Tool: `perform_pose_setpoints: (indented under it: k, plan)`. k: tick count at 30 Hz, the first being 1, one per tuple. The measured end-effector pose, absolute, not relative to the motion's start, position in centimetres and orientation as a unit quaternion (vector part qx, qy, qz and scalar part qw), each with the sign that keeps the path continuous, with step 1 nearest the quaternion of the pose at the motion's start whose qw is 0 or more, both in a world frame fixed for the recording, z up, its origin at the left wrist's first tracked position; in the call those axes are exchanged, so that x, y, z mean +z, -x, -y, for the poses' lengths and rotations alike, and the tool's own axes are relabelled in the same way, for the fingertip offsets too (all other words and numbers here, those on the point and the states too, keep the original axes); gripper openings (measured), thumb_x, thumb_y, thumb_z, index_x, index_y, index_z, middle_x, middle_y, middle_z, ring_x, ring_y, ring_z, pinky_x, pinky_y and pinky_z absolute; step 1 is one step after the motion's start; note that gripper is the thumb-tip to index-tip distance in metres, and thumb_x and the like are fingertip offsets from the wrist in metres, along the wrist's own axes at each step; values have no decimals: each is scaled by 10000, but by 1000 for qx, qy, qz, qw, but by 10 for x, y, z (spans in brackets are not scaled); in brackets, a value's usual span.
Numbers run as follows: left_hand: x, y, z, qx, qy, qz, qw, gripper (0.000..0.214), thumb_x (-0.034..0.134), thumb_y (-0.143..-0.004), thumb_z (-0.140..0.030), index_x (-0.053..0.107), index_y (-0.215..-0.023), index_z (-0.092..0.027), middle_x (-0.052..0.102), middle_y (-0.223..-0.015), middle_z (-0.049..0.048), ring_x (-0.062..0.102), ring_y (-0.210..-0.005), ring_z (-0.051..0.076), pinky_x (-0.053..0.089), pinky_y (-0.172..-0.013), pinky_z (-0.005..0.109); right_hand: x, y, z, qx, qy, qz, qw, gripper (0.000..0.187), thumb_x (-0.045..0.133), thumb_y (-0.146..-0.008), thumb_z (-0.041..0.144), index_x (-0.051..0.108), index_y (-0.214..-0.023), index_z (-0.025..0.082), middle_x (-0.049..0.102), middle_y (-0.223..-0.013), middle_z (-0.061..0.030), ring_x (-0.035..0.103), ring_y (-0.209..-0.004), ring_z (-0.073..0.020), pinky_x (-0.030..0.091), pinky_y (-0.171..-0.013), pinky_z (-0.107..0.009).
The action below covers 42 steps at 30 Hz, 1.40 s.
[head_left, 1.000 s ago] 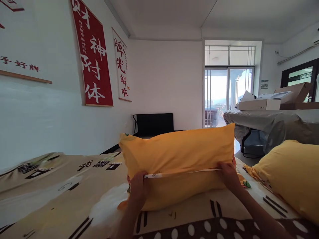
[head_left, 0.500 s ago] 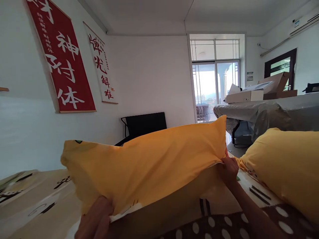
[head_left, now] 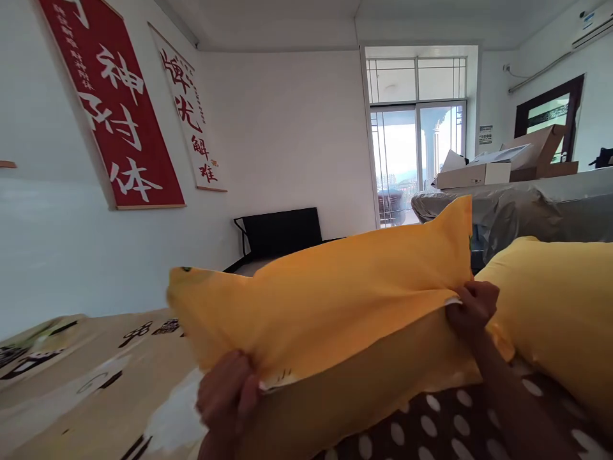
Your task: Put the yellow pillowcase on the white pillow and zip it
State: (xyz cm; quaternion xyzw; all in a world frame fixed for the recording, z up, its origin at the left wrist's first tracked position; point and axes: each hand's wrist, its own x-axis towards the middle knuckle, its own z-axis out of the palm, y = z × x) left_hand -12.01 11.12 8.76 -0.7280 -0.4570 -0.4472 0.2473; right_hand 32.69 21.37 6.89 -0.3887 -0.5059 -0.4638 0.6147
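A yellow pillow (head_left: 335,300) in its case is lifted over the patterned bed sheet (head_left: 96,383). My left hand (head_left: 227,396) is closed on the near left end of the case's open edge. My right hand (head_left: 472,306) pinches the right end of the same edge, where a white lining shows. The pillow tilts, with its right corner higher. A second yellow pillow (head_left: 560,313) lies on the bed just right of my right hand.
A white wall with red and white calligraphy banners (head_left: 115,115) runs along the left. A black chair (head_left: 280,231) stands at the far wall. A covered table (head_left: 527,204) with cardboard boxes (head_left: 502,167) sits by the glass door (head_left: 416,160).
The pillow has been raised off the bed and shifted right. My left hand moved right and up; my right hand rose with its corner.
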Motion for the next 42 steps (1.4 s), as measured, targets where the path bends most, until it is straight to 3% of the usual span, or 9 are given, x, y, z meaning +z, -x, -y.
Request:
perform_pose_setpoints:
  k: [5, 9, 12, 15, 17, 21, 29, 35, 42]
  plan:
    - [109, 91, -104, -351, 800, 482, 69, 261, 340, -857, -344, 489, -717, -182, 542, -676, 27, 502, -618, 153, 370, -565, 267, 38, -332, -252, -329, 522, 578, 534, 277, 499, -847, 365, 566, -659, 173, 572, -851, -73, 479, -837, -211, 311, -773, -367]
    - [118, 95, -100, -362, 791, 492, -33, 220, 370, -761, -274, 533, -870, -173, 600, -841, 57, 551, -768, 193, 430, -665, 278, 52, -304, -243, -282, 553, 538, 570, 187, 480, -835, 295, 607, -889, 168, 565, -1091, -115, 478, -1002, -267, 300, -848, -414]
    - [121, 97, -97, -356, 781, 505, -96, 193, 360, -790, -243, 515, -885, -175, 583, -845, 45, 540, -774, 178, 423, -699, 276, 69, -257, -204, -290, 470, 576, 603, 246, 463, -808, 187, 573, -1027, 167, 521, -1204, -135, 460, -1111, -281, 296, -914, -432]
    - [121, 96, -96, -360, 780, 498, -117, 179, 378, -842, -283, 491, -930, -175, 574, -900, 57, 531, -821, 182, 414, -741, 288, 81, -199, -154, -247, 307, 709, 585, 239, 458, -800, 110, 556, -1006, 181, 563, -1102, -108, 501, -1053, -234, 326, -907, -391]
    - [121, 95, -95, -367, 777, 498, -120, 190, 408, -866, -335, 475, -951, -178, 563, -929, 60, 525, -857, 186, 409, -773, 296, 89, -162, -129, -208, 217, 800, 519, 174, 451, -789, 76, 551, -880, 185, 592, -916, -65, 519, -907, -187, 340, -857, -354]
    - [120, 95, -94, -384, 767, 499, -124, 217, 426, -892, -398, 451, -928, -186, 539, -886, 39, 509, -828, 172, 405, -771, 290, 105, -108, -112, -139, 179, 880, 417, 83, 501, -793, 119, 523, -757, 190, 586, -786, -29, 478, -801, -161, 342, -752, -306]
    - [120, 94, -95, -394, 763, 487, -159, 258, 445, -894, -418, 492, -836, -170, 529, -784, 14, 499, -733, 130, 391, -660, 235, 82, -62, -112, -51, 242, 777, 580, 77, 492, -853, 118, 544, -824, 166, 568, -837, -43, 463, -804, -161, 346, -757, -310]
    - [120, 91, -97, -378, 771, 481, -179, 226, 479, -891, -383, 553, -858, -172, 571, -807, 8, 542, -757, 112, 406, -683, 205, 72, -65, -113, -119, 299, 739, 592, 99, 515, -855, 146, 547, -762, 160, 534, -822, -52, 440, -799, -171, 326, -773, -343]
    - [119, 92, -99, -361, 777, 485, -176, 219, 480, -896, -375, 577, -872, -180, 595, -832, 7, 551, -757, 102, 416, -657, 191, 68, -67, -123, -105, 307, 746, 581, 106, 545, -867, 191, 560, -764, 173, 553, -774, -28, 457, -791, -166, 308, -764, -342]
